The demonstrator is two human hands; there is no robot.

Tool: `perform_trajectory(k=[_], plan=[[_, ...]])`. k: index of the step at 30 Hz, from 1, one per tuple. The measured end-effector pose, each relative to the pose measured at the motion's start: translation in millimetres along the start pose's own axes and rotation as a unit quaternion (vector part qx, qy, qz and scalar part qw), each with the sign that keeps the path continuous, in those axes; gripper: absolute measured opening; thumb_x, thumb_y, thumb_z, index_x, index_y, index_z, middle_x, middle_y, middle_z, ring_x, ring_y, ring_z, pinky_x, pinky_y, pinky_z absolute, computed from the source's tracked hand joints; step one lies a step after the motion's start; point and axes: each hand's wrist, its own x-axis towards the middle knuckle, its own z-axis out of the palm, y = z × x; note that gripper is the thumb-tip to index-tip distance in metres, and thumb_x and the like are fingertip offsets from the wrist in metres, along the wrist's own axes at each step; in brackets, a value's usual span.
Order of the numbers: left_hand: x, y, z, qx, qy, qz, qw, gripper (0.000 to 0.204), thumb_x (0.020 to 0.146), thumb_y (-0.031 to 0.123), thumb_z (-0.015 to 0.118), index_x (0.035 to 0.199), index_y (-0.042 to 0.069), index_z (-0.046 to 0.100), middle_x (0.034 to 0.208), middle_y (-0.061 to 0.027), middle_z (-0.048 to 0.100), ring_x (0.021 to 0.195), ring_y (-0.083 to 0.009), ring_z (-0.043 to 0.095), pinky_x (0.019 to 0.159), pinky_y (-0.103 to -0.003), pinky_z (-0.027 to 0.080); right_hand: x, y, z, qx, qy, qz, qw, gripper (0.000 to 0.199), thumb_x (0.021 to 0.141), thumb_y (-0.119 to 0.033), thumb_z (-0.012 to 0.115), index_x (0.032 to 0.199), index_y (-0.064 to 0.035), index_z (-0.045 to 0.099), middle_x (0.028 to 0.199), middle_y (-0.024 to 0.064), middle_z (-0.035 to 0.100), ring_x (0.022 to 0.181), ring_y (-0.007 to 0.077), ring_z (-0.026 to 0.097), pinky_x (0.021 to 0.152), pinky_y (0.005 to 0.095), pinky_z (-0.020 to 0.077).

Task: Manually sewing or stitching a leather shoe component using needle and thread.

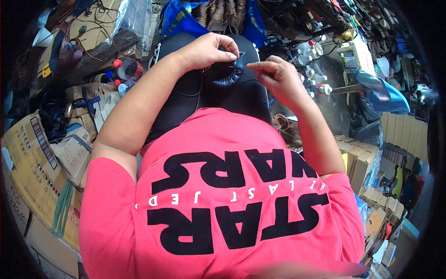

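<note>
Work piece: a black shoe (226,76) lies on the person's lap in black trousers, upper centre of the frame, just above the pink shirt (218,195).
Left hand: the left hand (209,49) sits at upper centre, knuckles up, fingers curled and pinched together on the shoe's gathered edge.
Right hand: the right hand (274,74) is just right of it, thumb and forefinger pressed together on what looks like a thin thread (248,78); whether a needle is held I cannot tell.
Arm pose: both forearms come up from the lower frame and bend inward, so the hands nearly meet over the shoe.
Handling: the shoe looks light, soft and pliable at the puckered rim, likely firmer below; the rim seems the best hold.
Surroundings: cardboard boxes (37,158) at left, small bottles (312,74) at upper right, a blue bag (179,21) at top.
</note>
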Motion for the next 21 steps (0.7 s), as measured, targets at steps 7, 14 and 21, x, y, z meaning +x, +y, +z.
perform_trajectory(k=[7, 14, 21], plan=[[-1, 9, -4, -0.004, -0.046, -0.033, 0.998, 0.023, 0.081, 0.008, 0.060, 0.102, 0.002, 0.067, 0.094, -0.0030, 0.066, 0.090, -0.0094, 0.059, 0.087, -0.025, 0.044, 9, -8, -6, -0.012, -0.030, 0.017, 0.999, 0.020, 0.076, -0.009, 0.061, 0.094, -0.0098, 0.071, 0.076, 0.0110, 0.058, 0.073, 0.0243, 0.061, 0.067, 0.0323, 0.0484], [2, 13, -6, 0.014, -0.073, -0.026, 0.997, 0.029, 0.079, 0.007, 0.058, 0.106, 0.002, 0.067, 0.100, -0.0058, 0.067, 0.095, -0.0120, 0.059, 0.091, -0.026, 0.043, 10, -17, 0, -0.104, -0.020, -0.019, 0.994, 0.018, 0.076, -0.012, 0.062, 0.092, -0.0089, 0.070, 0.082, 0.0143, 0.061, 0.078, 0.0299, 0.062, 0.072, 0.0369, 0.0504], [5, 12, -5, -0.015, -0.076, -0.049, 0.996, 0.029, 0.079, 0.006, 0.058, 0.106, 0.002, 0.067, 0.103, -0.0068, 0.067, 0.099, -0.0122, 0.059, 0.093, -0.027, 0.042, -4, 1, 8, -0.043, 0.022, -0.008, 0.999, 0.018, 0.077, -0.010, 0.064, 0.094, -0.0109, 0.070, 0.082, 0.0123, 0.061, 0.074, 0.0298, 0.063, 0.066, 0.0351, 0.0503]])
